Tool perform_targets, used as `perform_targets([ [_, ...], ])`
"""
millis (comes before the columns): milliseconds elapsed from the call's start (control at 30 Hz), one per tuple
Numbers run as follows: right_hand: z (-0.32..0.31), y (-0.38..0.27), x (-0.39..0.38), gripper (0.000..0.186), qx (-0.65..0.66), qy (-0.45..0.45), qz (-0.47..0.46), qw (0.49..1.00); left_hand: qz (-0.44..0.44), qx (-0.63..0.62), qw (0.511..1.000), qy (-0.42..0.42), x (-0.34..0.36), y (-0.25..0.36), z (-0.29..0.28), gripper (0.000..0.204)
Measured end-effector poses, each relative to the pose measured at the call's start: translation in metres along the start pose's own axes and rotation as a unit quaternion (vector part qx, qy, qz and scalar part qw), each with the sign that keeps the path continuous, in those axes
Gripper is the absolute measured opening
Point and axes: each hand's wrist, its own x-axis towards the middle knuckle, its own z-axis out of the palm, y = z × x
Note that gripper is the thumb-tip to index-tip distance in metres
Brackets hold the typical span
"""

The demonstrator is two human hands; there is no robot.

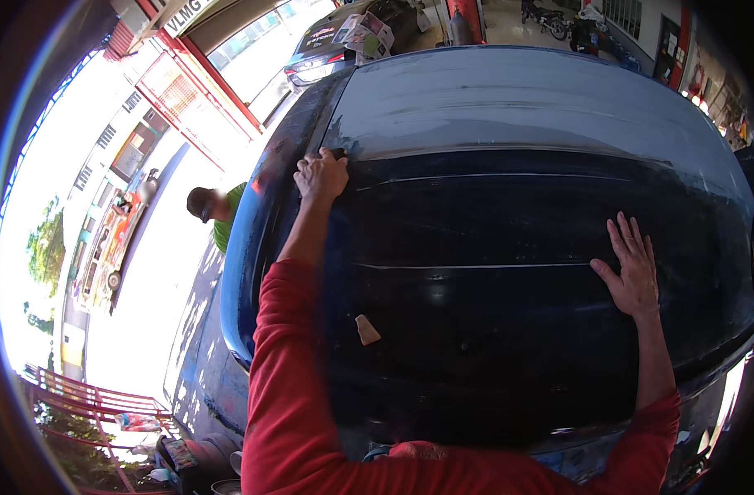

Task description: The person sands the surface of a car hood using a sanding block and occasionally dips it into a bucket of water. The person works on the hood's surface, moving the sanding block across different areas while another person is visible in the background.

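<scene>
A vehicle's wide dark panel (476, 223), which looks like its roof, spreads out before me, with a dull grey coat (509, 99) over its far part. At the panel's left edge, my left hand (319, 175) is closed, its fingers curled over a small dark pad (338, 153) pressed to the surface. The pad is mostly hidden, so its exact kind does not show. Farther right, my right hand (633, 268) lies flat on the dark panel with fingers stretched forward, holding nothing. A small tan folded piece (367, 330), perhaps sandpaper, rests on the panel nearer to me.
Beyond the vehicle's left side stands a person in a green shirt and dark cap (202, 203). Another dark car (344, 41), partly covered with paper, is parked ahead. A red post (466, 21) and a motorcycle (549, 21) are at the back. Red railings (96, 396) stand lower left.
</scene>
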Motion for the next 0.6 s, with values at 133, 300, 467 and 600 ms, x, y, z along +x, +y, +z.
perform_targets([
  [133, -0.002, -0.001, -0.001, 0.088, 0.001, -0.002, 0.005, 1.0, 0.141, -0.039, 0.989, 0.026, -0.042, 0.005, 0.009, 0.071],
  [300, -0.001, -0.001, 0.0, 0.088, 0.006, -0.004, 0.009, 1.0, 0.049, -0.055, 0.996, 0.05, -0.034, -0.049, 0.014, 0.069],
  [467, 0.001, 0.003, 0.0, 0.085, -0.004, 0.002, 0.0, 1.0, 0.06, -0.029, 0.998, -0.01, -0.045, -0.073, 0.013, 0.071],
  [600, 0.008, 0.006, -0.002, 0.089, -0.01, 0.004, -0.008, 1.0, 0.18, -0.074, 0.979, 0.063, -0.211, -0.115, -0.002, 0.072],
])
